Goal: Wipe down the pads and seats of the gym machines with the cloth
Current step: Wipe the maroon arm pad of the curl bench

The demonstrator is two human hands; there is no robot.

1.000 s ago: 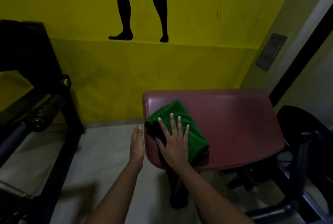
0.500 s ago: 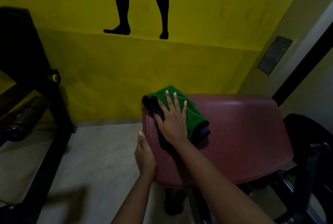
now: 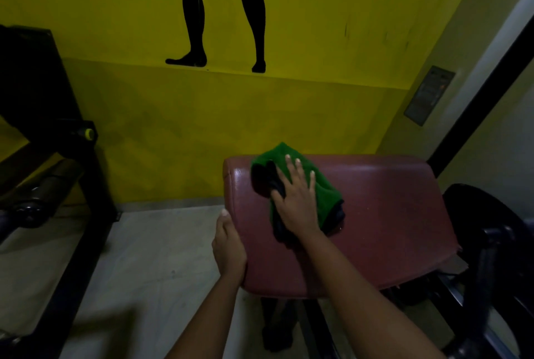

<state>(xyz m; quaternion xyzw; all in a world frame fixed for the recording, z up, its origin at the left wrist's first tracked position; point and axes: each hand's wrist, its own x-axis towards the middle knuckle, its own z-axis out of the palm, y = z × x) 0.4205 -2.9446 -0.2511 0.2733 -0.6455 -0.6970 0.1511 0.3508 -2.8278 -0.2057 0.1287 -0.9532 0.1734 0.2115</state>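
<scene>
Pressing flat on the green cloth (image 3: 326,197), the right hand (image 3: 297,202) lies palm down with its fingers straight and spread, curled round nothing; the cloth sits bunched beneath it on the far-left part of the maroon pad (image 3: 390,214), a dark fold showing along its left and near edges; the left hand (image 3: 228,246) rests against the pad's near-left side, fingers straight and together, apparently bracing it; whether its thumb hooks under the edge cannot be told. The step in hand looks to be wiping this pad's top, and the wide stretch to the right and near seems yet to be covered. To do it well, I judge the palm should bear evenly on the cloth so it slides as one piece rather than rolling up; overlapping passes from far edge to near, working rightward, would leave no strip missed; the rounded left corner and side deserve a pass too; the bracing hand is best held clear of the cloth's path. A black machine frame (image 3: 43,98) stands at left, before the yellow wall (image 3: 173,127).
</scene>
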